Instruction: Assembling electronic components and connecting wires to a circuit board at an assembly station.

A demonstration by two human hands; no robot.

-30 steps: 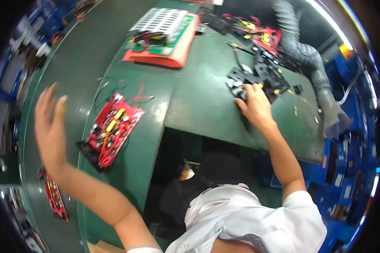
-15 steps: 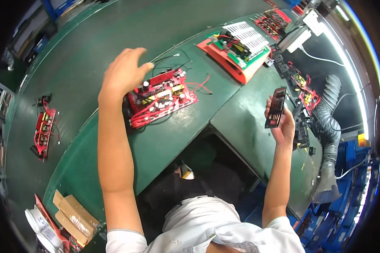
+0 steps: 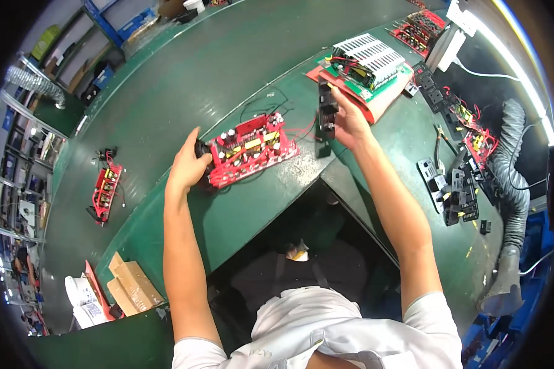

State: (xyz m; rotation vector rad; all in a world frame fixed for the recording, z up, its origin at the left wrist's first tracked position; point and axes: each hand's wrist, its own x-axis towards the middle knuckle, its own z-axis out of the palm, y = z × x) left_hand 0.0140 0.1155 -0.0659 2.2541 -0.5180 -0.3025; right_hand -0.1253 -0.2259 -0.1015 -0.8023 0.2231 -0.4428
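Note:
A red circuit board [image 3: 252, 147] with capacitors, yellow-wrapped parts and loose wires lies on the green bench in front of me. My left hand [image 3: 189, 165] is at its left end, thumb and fingers closed around a black part [image 3: 201, 149] there. To the board's right, my right hand [image 3: 349, 123] grips a black plastic panel [image 3: 327, 109] with cutouts, held upright above the bench. Just behind that hand is a green board with a slotted white metal cover [image 3: 368, 55], resting on a red-orange base.
Black panels [image 3: 460, 190], pliers [image 3: 442, 144] and wired boards lie on the right, beside a grey flexible duct [image 3: 511, 166]. Another red board [image 3: 107, 192] lies left. A cardboard box [image 3: 134, 286] and white rolls [image 3: 80, 295] sit lower left.
My right hand has carried the black panel leftward and away from me, close to the red board. My left hand has come down to the board's left end. The view has shifted.

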